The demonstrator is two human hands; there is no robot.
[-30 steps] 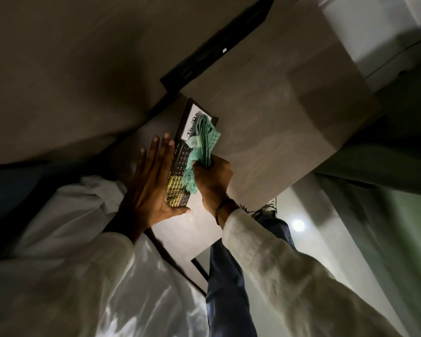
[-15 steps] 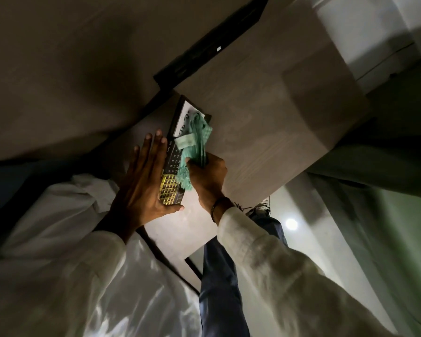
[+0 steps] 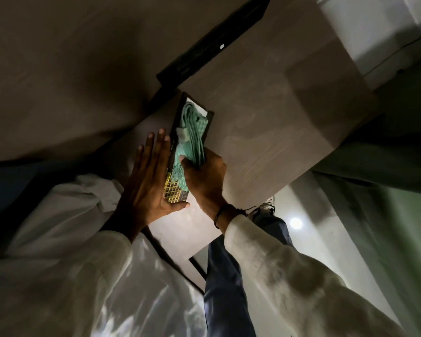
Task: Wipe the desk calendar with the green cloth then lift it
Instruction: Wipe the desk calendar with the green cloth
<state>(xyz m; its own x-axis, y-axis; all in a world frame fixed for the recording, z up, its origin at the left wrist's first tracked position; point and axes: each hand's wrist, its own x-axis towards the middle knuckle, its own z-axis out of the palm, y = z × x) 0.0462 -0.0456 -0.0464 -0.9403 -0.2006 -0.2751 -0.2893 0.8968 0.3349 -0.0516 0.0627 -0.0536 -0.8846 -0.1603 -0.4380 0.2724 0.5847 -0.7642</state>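
The desk calendar [image 3: 173, 190] is a dark-framed card with a yellow date grid at its near end and a white strip at its far end; it lies on the pale wooden desk [image 3: 253, 132]. My right hand [image 3: 206, 177] grips the bunched green cloth [image 3: 191, 137] and presses it along the calendar's face, covering most of it. My left hand [image 3: 147, 181] lies flat with its fingers together against the calendar's left edge, the thumb hooked under its near end.
A black bar [image 3: 212, 45] runs along the desk's far edge beside a dim wall. The desk's near corner ends above blue-trousered legs [image 3: 226, 288] and a shoe [image 3: 265, 207]. A green curtain [image 3: 387, 227] hangs at the right.
My right hand has slid the cloth farther up the calendar, now covering the white far end. The left hand stays braced at the left edge.
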